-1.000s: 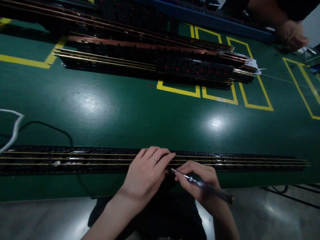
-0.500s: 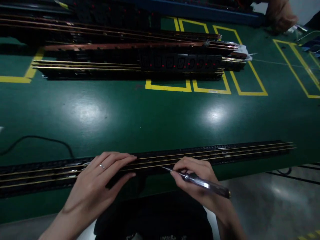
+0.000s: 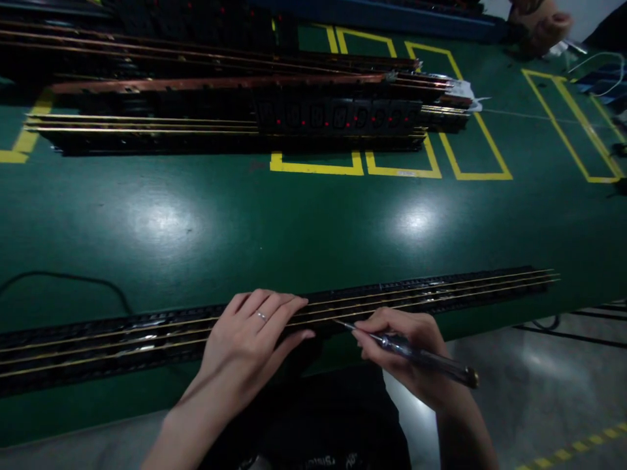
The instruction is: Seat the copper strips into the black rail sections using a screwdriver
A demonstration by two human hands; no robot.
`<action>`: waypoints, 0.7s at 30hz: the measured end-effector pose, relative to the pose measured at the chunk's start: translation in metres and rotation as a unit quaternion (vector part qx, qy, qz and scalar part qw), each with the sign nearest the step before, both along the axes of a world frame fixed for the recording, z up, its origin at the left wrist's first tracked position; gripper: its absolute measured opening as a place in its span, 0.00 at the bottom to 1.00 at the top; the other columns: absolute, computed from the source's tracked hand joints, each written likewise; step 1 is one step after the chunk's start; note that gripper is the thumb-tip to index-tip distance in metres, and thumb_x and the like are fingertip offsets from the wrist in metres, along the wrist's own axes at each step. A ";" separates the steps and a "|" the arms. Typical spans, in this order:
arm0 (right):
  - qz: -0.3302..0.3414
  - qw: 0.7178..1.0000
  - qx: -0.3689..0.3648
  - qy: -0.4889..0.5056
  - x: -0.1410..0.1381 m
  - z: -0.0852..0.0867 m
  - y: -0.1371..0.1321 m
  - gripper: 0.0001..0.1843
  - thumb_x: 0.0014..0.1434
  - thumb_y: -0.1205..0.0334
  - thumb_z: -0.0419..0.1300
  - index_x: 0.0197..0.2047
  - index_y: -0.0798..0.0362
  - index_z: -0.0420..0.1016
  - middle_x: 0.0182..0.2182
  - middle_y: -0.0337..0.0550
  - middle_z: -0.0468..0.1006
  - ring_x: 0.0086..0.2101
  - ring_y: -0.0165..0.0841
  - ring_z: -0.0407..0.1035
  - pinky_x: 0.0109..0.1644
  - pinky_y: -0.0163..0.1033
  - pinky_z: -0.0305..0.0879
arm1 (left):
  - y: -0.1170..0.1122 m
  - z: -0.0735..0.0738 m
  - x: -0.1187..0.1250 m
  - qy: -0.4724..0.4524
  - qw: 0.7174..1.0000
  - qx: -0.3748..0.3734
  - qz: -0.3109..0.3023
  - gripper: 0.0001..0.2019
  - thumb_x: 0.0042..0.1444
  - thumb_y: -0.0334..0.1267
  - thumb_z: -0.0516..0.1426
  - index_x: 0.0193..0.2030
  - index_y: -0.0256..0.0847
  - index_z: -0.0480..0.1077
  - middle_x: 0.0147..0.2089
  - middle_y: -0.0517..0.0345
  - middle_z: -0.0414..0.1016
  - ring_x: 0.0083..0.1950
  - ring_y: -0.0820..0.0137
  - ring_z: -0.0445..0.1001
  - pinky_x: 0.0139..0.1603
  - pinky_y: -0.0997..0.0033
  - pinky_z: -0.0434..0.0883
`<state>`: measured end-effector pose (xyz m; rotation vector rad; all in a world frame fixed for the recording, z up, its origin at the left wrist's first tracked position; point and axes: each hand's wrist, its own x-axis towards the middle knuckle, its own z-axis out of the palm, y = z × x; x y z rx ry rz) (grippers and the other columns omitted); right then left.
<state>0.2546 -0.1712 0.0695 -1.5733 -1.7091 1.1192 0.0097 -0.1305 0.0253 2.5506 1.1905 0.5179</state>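
A long black strip with thin brass rails lies along the near edge of the green table. My left hand rests flat on the strip, fingers stretched out together, a ring on one finger. My right hand is closed around a clear-handled screwdriver, held like a pen. Its thin metal tip touches the strip just right of my left fingertips.
Several more long black and copper strips are stacked across the far side, over yellow floor-tape rectangles. A black cable curls at the left. Another person's hand is at the far right corner.
My left hand slid left along the strip, then back right toward the screwdriver tip. The view shifted, so the strip now tilts up to the right. My right hand keeps its grip.
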 end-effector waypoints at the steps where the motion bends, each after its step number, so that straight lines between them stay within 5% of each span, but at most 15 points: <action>1: -0.003 1.000 -0.006 0.005 0.003 0.000 -0.001 0.05 0.61 0.63 0.63 0.36 0.56 0.78 0.26 0.38 0.77 0.26 0.22 0.71 0.31 0.28 0.64 | 0.000 -0.001 -0.011 0.011 1.000 -0.006 0.001 0.17 0.62 0.43 0.59 0.57 0.44 0.69 0.50 0.58 0.78 0.47 0.67 0.73 0.46 0.63 0.65; 7: 0.026 0.998 -0.027 0.049 -0.010 -0.011 -0.003 0.06 0.63 0.61 0.61 0.38 0.53 0.78 0.28 0.36 0.77 0.28 0.21 0.71 0.33 0.28 0.63 | 0.006 -0.009 -0.103 0.069 0.997 -0.011 0.017 0.17 0.63 0.51 0.57 0.56 0.52 0.68 0.48 0.62 0.78 0.46 0.63 0.74 0.45 0.59 0.66; 10: 0.023 0.998 -0.003 0.066 -0.025 -0.017 0.002 0.06 0.63 0.62 0.60 0.37 0.55 0.77 0.29 0.37 0.77 0.27 0.21 0.69 0.32 0.27 0.62 | 0.013 0.001 -0.124 0.098 0.993 -0.007 0.065 0.16 0.63 0.55 0.55 0.53 0.54 0.69 0.50 0.63 0.78 0.48 0.60 0.74 0.49 0.54 0.66; 12: 0.019 0.997 -0.002 0.071 -0.030 -0.018 0.006 0.07 0.63 0.62 0.60 0.36 0.55 0.76 0.28 0.36 0.77 0.26 0.19 0.68 0.31 0.27 0.61 | 0.016 0.009 -0.113 0.094 0.994 -0.001 0.049 0.24 0.59 0.60 0.57 0.57 0.53 0.68 0.53 0.60 0.76 0.51 0.58 0.74 0.50 0.53 0.67; 15: 0.026 0.997 -0.010 0.070 -0.029 -0.019 0.010 0.08 0.63 0.60 0.60 0.36 0.54 0.77 0.27 0.34 0.76 0.26 0.19 0.68 0.32 0.26 0.60 | 0.013 0.013 -0.065 0.087 0.996 -0.017 0.011 0.35 0.56 0.58 0.61 0.67 0.48 0.60 0.59 0.53 0.73 0.55 0.58 0.71 0.52 0.56 0.68; 18: 0.032 0.998 -0.016 0.056 -0.020 -0.016 0.010 0.08 0.64 0.59 0.60 0.37 0.53 0.78 0.29 0.34 0.77 0.29 0.19 0.70 0.35 0.26 0.62 | 0.008 0.006 -0.012 0.054 0.998 -0.009 -0.009 0.25 0.61 0.42 0.60 0.64 0.42 0.63 0.57 0.51 0.73 0.55 0.62 0.71 0.51 0.61 0.68; 21: 0.015 0.998 -0.032 0.045 -0.008 -0.011 0.008 0.07 0.63 0.59 0.61 0.36 0.53 0.78 0.29 0.34 0.78 0.29 0.20 0.71 0.34 0.26 0.63 | 0.006 -0.001 0.009 0.013 1.000 0.015 0.004 0.18 0.61 0.40 0.60 0.58 0.42 0.68 0.52 0.54 0.77 0.50 0.65 0.73 0.47 0.63 0.69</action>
